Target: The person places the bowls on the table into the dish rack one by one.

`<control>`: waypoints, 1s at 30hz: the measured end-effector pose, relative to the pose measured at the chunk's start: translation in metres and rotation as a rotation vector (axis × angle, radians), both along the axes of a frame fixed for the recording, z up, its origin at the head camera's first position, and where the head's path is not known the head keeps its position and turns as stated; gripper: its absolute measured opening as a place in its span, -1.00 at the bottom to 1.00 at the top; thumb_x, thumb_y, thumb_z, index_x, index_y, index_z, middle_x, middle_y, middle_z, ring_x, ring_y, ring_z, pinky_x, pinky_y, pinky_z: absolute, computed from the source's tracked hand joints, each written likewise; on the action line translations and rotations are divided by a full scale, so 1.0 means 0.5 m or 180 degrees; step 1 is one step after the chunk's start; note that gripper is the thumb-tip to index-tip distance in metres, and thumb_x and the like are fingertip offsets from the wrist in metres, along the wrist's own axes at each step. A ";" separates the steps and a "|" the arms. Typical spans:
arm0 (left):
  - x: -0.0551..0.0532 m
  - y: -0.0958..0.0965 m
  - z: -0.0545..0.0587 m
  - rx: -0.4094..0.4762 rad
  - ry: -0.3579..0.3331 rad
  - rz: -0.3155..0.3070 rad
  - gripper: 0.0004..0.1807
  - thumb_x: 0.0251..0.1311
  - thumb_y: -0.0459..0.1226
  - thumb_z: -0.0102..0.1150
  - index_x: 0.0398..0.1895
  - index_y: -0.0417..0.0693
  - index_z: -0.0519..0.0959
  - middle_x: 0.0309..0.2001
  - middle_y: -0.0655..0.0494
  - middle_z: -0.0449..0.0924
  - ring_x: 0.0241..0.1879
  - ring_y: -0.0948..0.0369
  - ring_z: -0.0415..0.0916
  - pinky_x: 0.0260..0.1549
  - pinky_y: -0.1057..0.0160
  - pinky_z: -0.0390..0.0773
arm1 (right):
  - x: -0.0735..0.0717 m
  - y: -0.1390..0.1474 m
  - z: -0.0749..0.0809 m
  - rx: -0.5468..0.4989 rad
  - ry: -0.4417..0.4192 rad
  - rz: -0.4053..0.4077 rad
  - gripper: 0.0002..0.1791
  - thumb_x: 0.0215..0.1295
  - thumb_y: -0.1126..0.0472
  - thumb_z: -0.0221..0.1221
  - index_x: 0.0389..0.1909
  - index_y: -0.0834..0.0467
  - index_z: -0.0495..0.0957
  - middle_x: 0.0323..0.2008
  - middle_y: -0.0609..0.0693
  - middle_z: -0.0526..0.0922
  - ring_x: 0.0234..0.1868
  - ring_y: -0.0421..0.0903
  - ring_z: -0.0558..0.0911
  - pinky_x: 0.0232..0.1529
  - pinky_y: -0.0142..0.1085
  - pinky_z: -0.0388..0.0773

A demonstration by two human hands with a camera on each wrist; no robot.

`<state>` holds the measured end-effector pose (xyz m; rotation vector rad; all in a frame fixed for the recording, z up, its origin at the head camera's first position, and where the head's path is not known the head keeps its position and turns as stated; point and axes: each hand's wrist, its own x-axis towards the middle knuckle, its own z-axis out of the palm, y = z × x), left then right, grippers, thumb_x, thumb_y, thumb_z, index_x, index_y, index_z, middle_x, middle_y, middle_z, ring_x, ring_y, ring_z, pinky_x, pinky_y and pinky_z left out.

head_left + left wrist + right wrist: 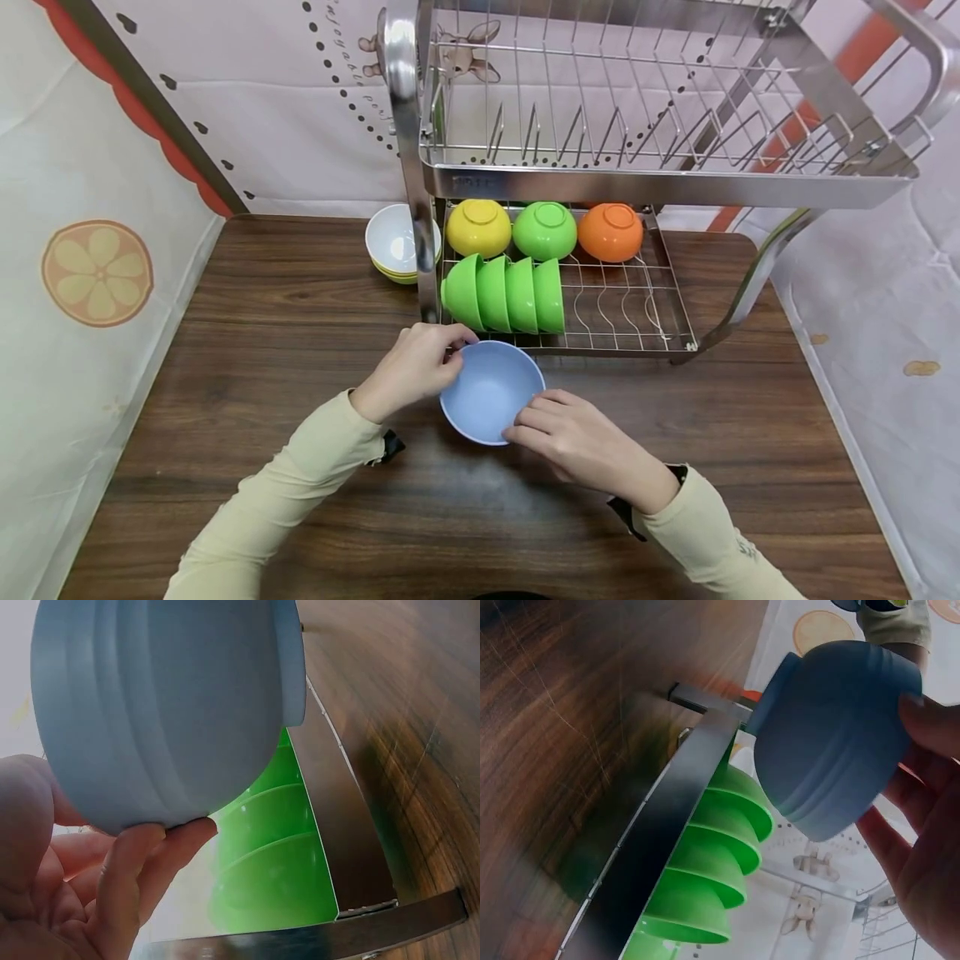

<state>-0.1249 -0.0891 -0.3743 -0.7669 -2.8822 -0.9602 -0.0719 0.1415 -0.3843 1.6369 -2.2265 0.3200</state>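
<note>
A light blue bowl [491, 393] is held between both hands in front of the rack, its opening facing up toward the head camera. My left hand [420, 367] grips the rim at the upper left with thumb and fingers. On the lower right side, my right hand [573, 437] pinches the rim. Both wrist views show the bowl's ridged outer wall [165, 705] and its foot raised above the table. Just behind it, several green bowls [506, 296] stand on edge in a row on the rack's lower shelf.
The metal dish rack [667, 187] has an upper wire tier overhanging the lower shelf. Upside-down yellow [477, 228], green [545, 232] and orange [611, 233] bowls line the shelf's back. Left of the rack post, stacked bowls [392, 239] sit on the wooden table [300, 292].
</note>
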 end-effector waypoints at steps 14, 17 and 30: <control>-0.008 0.012 -0.001 0.0067 -0.0067 -0.0144 -0.73 -0.04 -0.42 0.02 -0.26 -0.09 0.63 -0.42 0.09 0.64 -0.45 0.28 0.54 -0.52 0.30 0.50 | 0.002 0.003 0.006 -0.0037 0.0085 -0.0064 -0.84 -0.03 0.35 0.07 -0.42 0.05 0.47 -0.56 -0.14 0.37 -0.50 -0.17 0.40 -0.38 -0.38 0.39; -0.008 0.013 0.002 0.0123 -0.0082 -0.0147 -0.73 0.00 -0.41 0.02 -0.23 -0.09 0.62 -0.39 0.09 0.64 -0.45 0.30 0.52 -0.53 0.35 0.49 | 0.002 0.004 0.008 -0.0110 0.0077 -0.0073 -0.83 -0.04 0.35 0.03 -0.43 0.05 0.48 -0.57 -0.14 0.37 -0.50 -0.17 0.39 -0.40 -0.38 0.38; -0.015 -0.022 0.021 0.0860 0.0969 0.0154 -0.79 0.03 -0.39 0.17 -0.22 -0.23 0.58 -0.36 0.02 0.60 -0.44 0.27 0.53 -0.54 0.42 0.50 | -0.019 0.032 0.019 -0.0947 -0.0129 -0.0126 -0.84 0.19 0.29 -0.03 -0.43 0.12 0.53 -0.53 -0.11 0.44 -0.48 -0.14 0.43 -0.40 -0.32 0.43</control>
